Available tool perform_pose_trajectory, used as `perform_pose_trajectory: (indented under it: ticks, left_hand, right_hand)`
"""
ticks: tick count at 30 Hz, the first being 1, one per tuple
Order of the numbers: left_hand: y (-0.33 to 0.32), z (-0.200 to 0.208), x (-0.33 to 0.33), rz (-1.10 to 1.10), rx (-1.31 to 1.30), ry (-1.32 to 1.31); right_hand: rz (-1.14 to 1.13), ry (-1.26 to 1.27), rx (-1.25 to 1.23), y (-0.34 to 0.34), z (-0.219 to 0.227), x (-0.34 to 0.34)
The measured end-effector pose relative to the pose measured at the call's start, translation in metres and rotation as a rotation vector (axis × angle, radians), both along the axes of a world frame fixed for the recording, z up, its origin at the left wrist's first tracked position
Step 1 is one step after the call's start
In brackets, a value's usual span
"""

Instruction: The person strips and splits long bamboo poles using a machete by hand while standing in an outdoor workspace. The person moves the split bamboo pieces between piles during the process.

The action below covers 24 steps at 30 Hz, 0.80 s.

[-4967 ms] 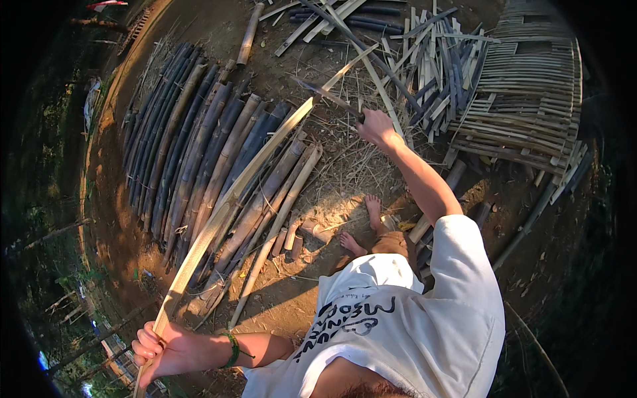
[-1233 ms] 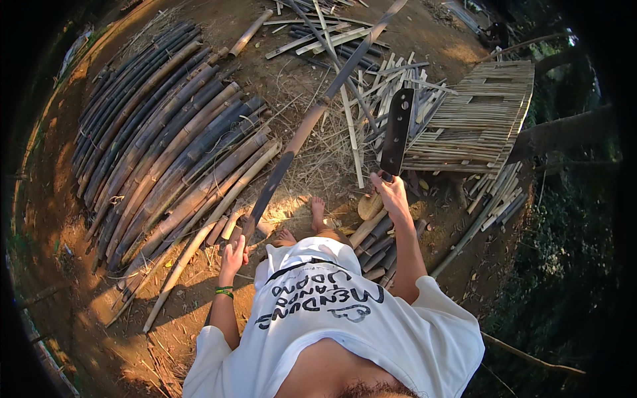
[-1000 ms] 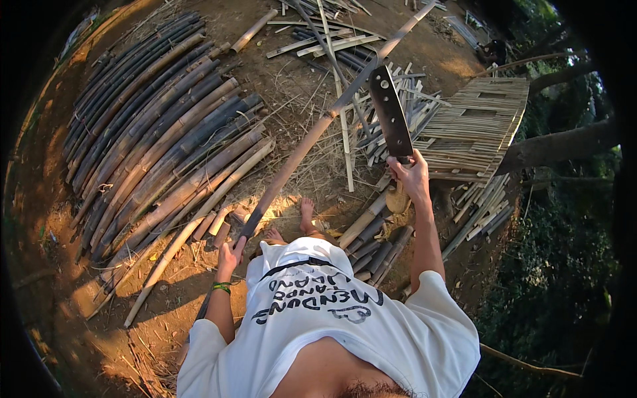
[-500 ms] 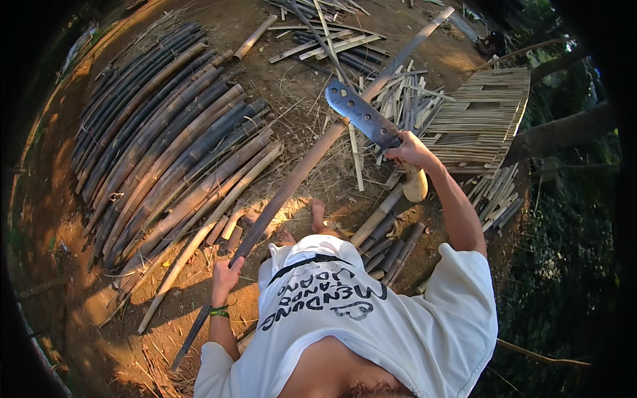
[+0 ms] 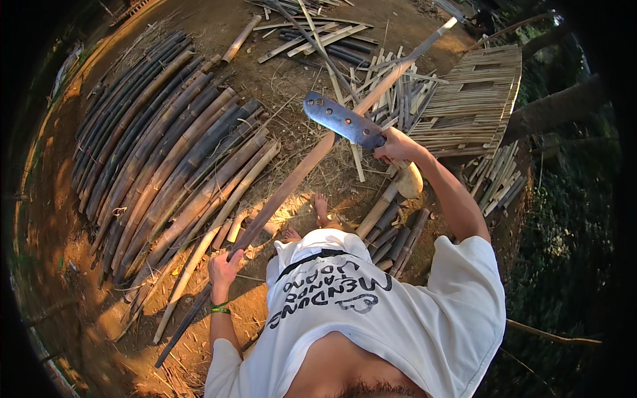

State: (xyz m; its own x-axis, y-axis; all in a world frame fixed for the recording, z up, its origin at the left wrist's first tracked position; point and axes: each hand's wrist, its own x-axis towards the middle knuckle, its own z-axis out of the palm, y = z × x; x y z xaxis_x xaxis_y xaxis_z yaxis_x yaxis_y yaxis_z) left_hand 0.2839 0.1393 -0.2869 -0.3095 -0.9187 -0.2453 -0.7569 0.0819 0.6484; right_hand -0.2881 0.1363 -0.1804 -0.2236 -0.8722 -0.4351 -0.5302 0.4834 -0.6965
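Observation:
A long bamboo pole (image 5: 285, 191) runs slantwise from the lower left, past my body, to the far upper right. My left hand (image 5: 224, 270), a green band at its wrist, is closed round the pole's near part. In my right hand (image 5: 399, 147) is a machete, held by its pale, bulbous wooden handle (image 5: 413, 182). Its broad dark blade (image 5: 342, 120), with several round holes, lies across the pole, tip pointing left. The blade hides a short stretch of the pole, so any cut there cannot be seen.
Many bamboo poles (image 5: 162, 142) are laid side by side on the ground at left. Split strips (image 5: 325, 41) lie scattered at the far side. A slatted bamboo panel (image 5: 474, 99) stands at right. Short bamboo lengths (image 5: 398, 244) lie beside my bare foot (image 5: 322, 205).
The machete blade has shifted a little left and nearer to me along the pole. My left hand still grips the pole. The whole view has tilted slightly.

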Motion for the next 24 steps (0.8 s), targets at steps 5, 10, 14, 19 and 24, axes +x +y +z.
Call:
perform_pose_trajectory:
  ticks: [5,10,14,19,24]
  left_hand:
    - [-0.001,-0.01,0.01,-0.045,-0.111,-0.169]
    - [-0.001,-0.015,0.026,-0.001,-0.005,-0.099]
    - [0.0,-0.017,0.021,-0.005,0.079,-0.047]
    - [-0.007,-0.033,0.011,0.012,0.11,-0.011]
    - [-0.011,-0.026,0.004,0.013,0.211,0.096]
  right_hand:
    - [-0.281,-0.055,-0.052,-0.012,-0.018,-0.042]
    - [-0.13,-0.011,-0.087,0.006,-0.01,-0.034]
    - [-0.115,-0.011,-0.037,0.0,-0.001,-0.033]
    - [-0.091,-0.069,-0.009,0.003,-0.007,-0.018]
    - [-0.027,0.034,-0.008,0.006,0.009,-0.004]
